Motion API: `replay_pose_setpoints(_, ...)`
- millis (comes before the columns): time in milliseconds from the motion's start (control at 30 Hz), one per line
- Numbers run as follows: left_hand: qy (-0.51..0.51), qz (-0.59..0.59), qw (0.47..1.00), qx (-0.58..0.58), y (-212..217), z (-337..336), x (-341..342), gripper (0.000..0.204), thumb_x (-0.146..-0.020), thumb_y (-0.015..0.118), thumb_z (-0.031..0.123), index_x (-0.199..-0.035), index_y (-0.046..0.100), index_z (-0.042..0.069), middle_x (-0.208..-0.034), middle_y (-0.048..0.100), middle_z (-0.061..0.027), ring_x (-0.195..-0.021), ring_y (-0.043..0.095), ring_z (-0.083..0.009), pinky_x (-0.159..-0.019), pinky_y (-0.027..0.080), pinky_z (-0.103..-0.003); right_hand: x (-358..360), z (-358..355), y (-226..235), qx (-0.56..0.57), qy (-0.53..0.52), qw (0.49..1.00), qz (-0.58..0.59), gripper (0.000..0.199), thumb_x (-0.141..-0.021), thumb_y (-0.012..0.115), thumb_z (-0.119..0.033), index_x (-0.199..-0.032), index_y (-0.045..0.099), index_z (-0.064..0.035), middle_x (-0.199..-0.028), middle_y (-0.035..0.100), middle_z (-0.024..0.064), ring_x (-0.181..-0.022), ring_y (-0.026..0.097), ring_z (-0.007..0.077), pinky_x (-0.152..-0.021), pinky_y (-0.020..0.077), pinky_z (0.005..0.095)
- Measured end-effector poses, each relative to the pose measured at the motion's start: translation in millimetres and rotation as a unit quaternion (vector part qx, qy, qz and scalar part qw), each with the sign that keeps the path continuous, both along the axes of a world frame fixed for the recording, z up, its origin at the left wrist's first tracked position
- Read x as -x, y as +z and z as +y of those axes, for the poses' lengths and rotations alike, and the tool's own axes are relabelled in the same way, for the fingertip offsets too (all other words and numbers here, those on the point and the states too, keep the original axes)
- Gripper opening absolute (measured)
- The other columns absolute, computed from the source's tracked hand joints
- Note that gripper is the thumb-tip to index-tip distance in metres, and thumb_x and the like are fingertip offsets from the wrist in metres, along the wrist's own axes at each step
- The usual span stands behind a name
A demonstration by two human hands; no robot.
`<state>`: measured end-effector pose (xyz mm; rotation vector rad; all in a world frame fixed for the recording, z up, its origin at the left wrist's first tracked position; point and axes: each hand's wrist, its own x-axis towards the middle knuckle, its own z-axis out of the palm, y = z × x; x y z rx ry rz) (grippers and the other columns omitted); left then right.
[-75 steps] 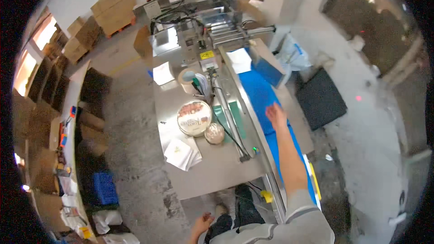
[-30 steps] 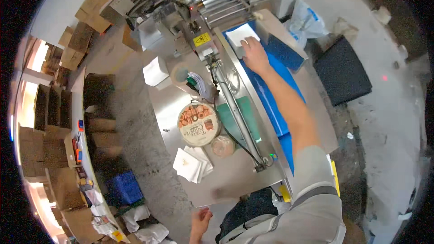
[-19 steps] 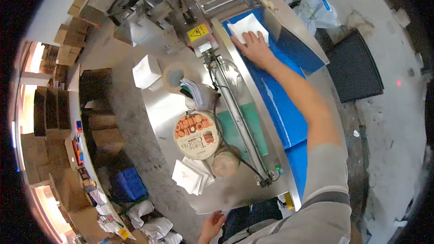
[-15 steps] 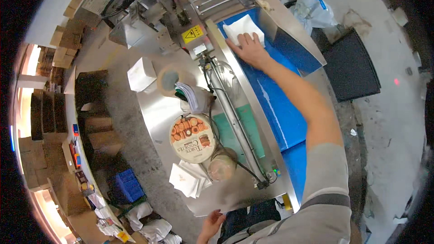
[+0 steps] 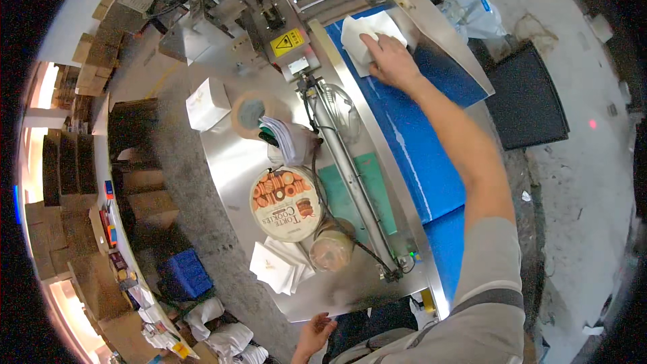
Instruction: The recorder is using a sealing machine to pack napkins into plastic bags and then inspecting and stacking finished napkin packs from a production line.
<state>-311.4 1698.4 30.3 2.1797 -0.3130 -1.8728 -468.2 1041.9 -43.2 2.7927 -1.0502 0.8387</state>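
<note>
My right hand (image 5: 392,61) reaches to the far end of the blue conveyor belt (image 5: 421,155), its fingers closed on white folded paper napkins (image 5: 357,35). The napkins look bent, with one part hanging toward the belt's left rail. My left hand (image 5: 317,331) is low at the front edge of the steel table (image 5: 229,182), loosely curled, fingers a little apart, with nothing visible in it. Nearest to it on the table are a stack of white napkins (image 5: 278,266) and a roll of clear tape (image 5: 330,251).
A round cookie tin (image 5: 286,203), a holder of folded cloths (image 5: 290,140), a tape roll (image 5: 252,114) and a white napkin pack (image 5: 207,104) stand on the table. A metal bar (image 5: 350,182) runs beside the belt. A steel side guard (image 5: 450,47) flanks the belt's far right.
My right hand has shifted slightly right with the napkins, which now look bent and tilted rather than flat. My left hand stays about where it was. The view has moved a little.
</note>
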Motion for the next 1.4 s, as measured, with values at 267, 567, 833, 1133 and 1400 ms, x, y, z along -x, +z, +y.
replay_pose_setpoints(267,0.035,0.03,0.994,0.095,11,-15,-3,0.045,-0.093,0.065,0.015,-0.131,0.048,-0.003,-0.115,0.063,-0.0132,-0.102,0.063,-0.0168,-0.09,0.051,-0.029,-9,4,-2,0.021,-0.018,0.999,0.019,0.068,-0.072,0.069,-0.013,-0.134,0.041,-0.0102,-0.115,0.056,0.0211,-0.108,0.057,0.0376,-0.093,0.0454,0.0488)
replay_pose_setpoints(567,-0.054,0.13,0.908,0.395,144,-379,14,0.044,-0.098,0.056,0.029,-0.127,0.051,-0.003,-0.113,0.065,-0.0113,-0.107,0.062,-0.0182,-0.096,0.047,-0.032,16,1,-6,-0.015,-0.022,1.0,0.016,0.068,-0.071,0.065,-0.01,-0.134,0.041,-0.0086,-0.122,0.052,0.0254,-0.112,0.053,0.0412,-0.099,0.0411,0.0495)
replay_pose_setpoints(833,0.185,0.085,0.914,0.351,-18,-636,20,0.057,-0.097,0.043,0.054,-0.13,0.049,0.007,-0.118,0.059,-0.0135,-0.105,0.059,-0.0318,-0.087,0.051,-0.046,-11,3,-5,0.008,-0.011,0.999,-0.052,0.064,-0.07,0.068,-0.011,-0.13,0.044,-0.0069,-0.11,0.054,0.0184,-0.101,0.055,0.0384,-0.088,0.0438,0.0495)
replay_pose_setpoints(1133,0.234,0.142,0.892,0.359,-65,-677,48,0.072,-0.098,0.02,0.06,-0.134,0.049,0.005,-0.133,0.055,-0.0128,-0.12,0.05,-0.0325,-0.101,0.04,-0.044,4,-9,-24,0.034,-0.026,0.994,-0.101,0.068,-0.069,0.07,-0.011,-0.132,0.044,-0.0072,-0.108,0.055,0.0158,-0.105,0.055,0.0332,-0.092,0.0414,0.0476)
replay_pose_setpoints(1400,0.155,0.092,0.936,0.302,-79,-690,15,0.078,-0.09,0.03,0.072,-0.138,0.047,0.013,-0.142,0.047,-0.0112,-0.128,0.043,-0.0346,-0.098,0.038,-0.056,-3,-6,-15,0.013,-0.028,0.993,-0.11,0.059,-0.08,0.058,-0.013,-0.136,0.042,-0.0067,-0.106,0.058,0.0146,-0.104,0.058,0.0316,-0.093,0.0419,0.0495)
